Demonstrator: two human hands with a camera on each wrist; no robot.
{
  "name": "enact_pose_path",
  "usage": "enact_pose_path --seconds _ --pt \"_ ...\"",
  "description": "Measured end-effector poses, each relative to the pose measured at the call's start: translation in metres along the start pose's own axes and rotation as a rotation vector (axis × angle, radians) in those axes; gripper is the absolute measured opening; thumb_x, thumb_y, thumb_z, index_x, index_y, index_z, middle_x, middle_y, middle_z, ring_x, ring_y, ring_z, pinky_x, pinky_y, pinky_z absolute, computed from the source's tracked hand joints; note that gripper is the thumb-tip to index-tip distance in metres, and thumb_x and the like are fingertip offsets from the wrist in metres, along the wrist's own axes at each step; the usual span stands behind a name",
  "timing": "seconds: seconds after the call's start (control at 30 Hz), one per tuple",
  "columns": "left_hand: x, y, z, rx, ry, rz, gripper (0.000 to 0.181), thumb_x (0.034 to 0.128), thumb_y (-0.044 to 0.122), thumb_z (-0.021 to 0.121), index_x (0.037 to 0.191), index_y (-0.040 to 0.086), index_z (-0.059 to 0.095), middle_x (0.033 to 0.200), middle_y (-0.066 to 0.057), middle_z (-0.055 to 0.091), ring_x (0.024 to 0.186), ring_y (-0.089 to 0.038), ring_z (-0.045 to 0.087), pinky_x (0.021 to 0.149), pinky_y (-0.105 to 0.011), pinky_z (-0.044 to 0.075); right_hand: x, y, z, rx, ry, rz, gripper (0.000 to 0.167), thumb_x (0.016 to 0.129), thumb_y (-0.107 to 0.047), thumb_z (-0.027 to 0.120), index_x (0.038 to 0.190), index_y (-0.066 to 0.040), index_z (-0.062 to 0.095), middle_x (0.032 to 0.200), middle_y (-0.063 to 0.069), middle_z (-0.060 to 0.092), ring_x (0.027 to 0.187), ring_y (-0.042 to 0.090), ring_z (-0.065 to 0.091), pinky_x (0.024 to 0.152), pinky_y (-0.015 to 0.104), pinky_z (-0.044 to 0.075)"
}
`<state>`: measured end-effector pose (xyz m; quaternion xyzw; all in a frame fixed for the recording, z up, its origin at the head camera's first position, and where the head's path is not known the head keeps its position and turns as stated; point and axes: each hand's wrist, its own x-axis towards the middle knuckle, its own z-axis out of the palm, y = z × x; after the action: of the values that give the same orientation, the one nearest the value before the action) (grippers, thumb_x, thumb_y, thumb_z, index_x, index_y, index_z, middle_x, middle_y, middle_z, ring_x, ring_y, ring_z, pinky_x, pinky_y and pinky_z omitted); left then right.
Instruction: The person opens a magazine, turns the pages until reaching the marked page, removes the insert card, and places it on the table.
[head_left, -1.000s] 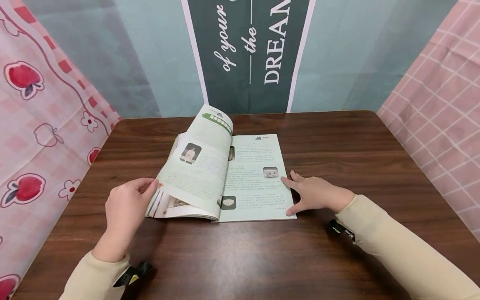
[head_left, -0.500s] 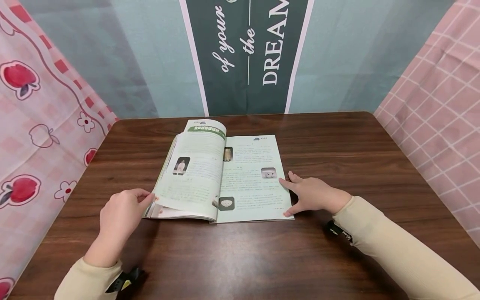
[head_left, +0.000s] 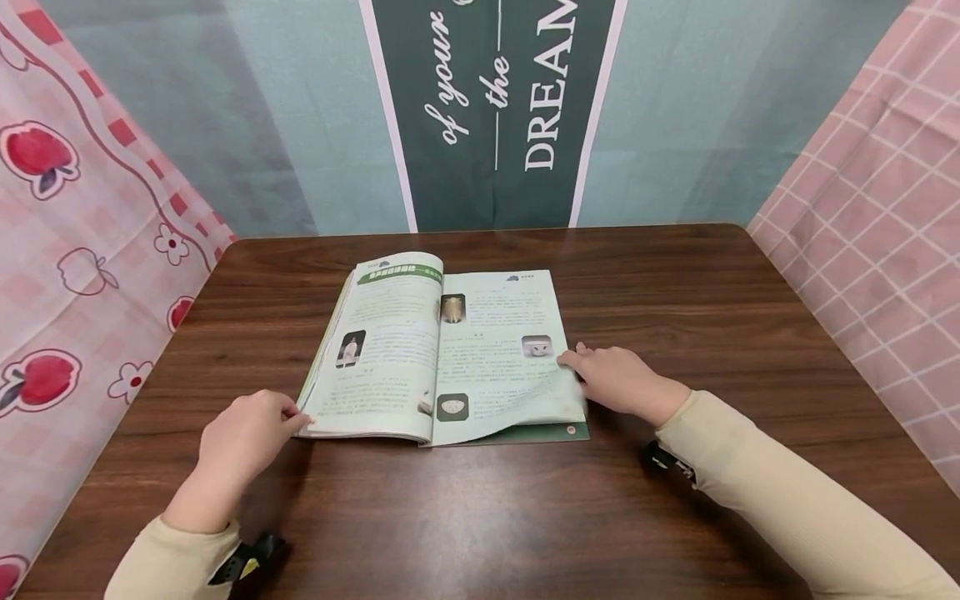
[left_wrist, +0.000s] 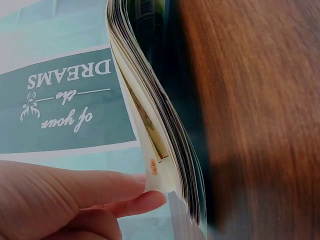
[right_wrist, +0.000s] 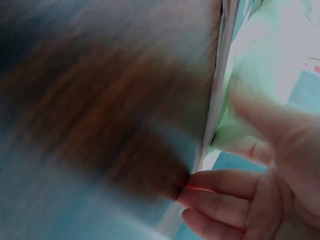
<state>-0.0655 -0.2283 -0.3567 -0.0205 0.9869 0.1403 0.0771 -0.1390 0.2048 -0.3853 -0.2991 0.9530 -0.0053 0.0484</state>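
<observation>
Wood-grain table [head_left: 480, 517], softcover book [head_left: 439, 354] open on it. From my feed: left hand [head_left: 247, 437] pinches left page [head_left: 382, 333] at corner; right hand [head_left: 622, 379] at curled-up right page [head_left: 498, 337], too blurry to tell grip. I'd guess both pages light, floppy, crease-prone, so take outer corners.

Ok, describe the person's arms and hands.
The left sleeve and right sleeve are plain cream. At the cuffs: a black left device with a yellow mark, a black right device with pale marks. The left hand and right hand are bare.
</observation>
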Motion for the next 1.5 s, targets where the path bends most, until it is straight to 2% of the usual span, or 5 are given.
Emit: enact_pose_path --seconds 0.17,0.53,0.8,1.03,1.5 --pt "-0.001 0.002 -0.001 0.051 0.047 -0.013 0.013 0.0839 0.024 0.065 0.085 0.014 0.072 0.081 -0.012 0.066 0.063 -0.025 0.057 0.049 -0.044 0.041 0.001 0.003 -0.002 0.012 0.053 -0.014 0.022 0.091 -0.009 0.058 0.112 -0.006 0.063 0.109 0.027 0.061 0.082 0.033 0.065 0.056 0.039 0.049" --pt "0.001 0.040 -0.004 -0.003 0.428 0.142 0.019 0.0833 0.023 0.068 0.096 0.010 0.073 0.066 -0.014 0.064 0.051 -0.034 0.055 0.039 -0.045 0.036 0.002 0.003 -0.004 0.059 0.075 -0.032 0.014 0.095 -0.020 0.054 0.094 -0.007 0.060 0.102 0.029 0.062 0.075 0.035 0.065 0.060 0.047 0.050" --pt "0.017 0.105 0.019 -0.325 0.304 0.397 0.025 0.0822 0.020 0.072 0.105 0.011 0.072 0.049 0.006 0.043 0.047 -0.010 0.038 0.044 -0.029 0.033 0.003 0.003 -0.007 0.062 0.081 -0.003 0.019 0.095 -0.021 0.054 0.078 -0.011 0.052 0.097 0.027 0.064 0.072 0.035 0.065 0.055 0.046 0.047" --pt "0.029 0.171 0.047 -0.524 0.183 0.548 0.033 0.0797 0.021 0.074 0.110 0.011 0.070 0.095 -0.007 0.069 0.077 -0.020 0.063 0.067 -0.028 0.048 0.003 0.003 -0.005 0.064 0.063 0.015 0.020 0.096 -0.022 0.053 0.079 -0.011 0.052 0.099 0.027 0.064 0.074 0.036 0.065 0.056 0.046 0.047" --pt "0.046 0.231 0.070 -0.601 0.153 0.555 0.023 0.0829 0.025 0.071 0.103 0.013 0.074 0.086 0.000 0.065 0.073 -0.010 0.054 0.059 -0.020 0.041 0.006 0.000 -0.004 0.051 0.048 0.025 0.019 0.096 -0.026 0.052 0.085 -0.011 0.055 0.105 0.028 0.062 0.073 0.037 0.064 0.055 0.046 0.047"
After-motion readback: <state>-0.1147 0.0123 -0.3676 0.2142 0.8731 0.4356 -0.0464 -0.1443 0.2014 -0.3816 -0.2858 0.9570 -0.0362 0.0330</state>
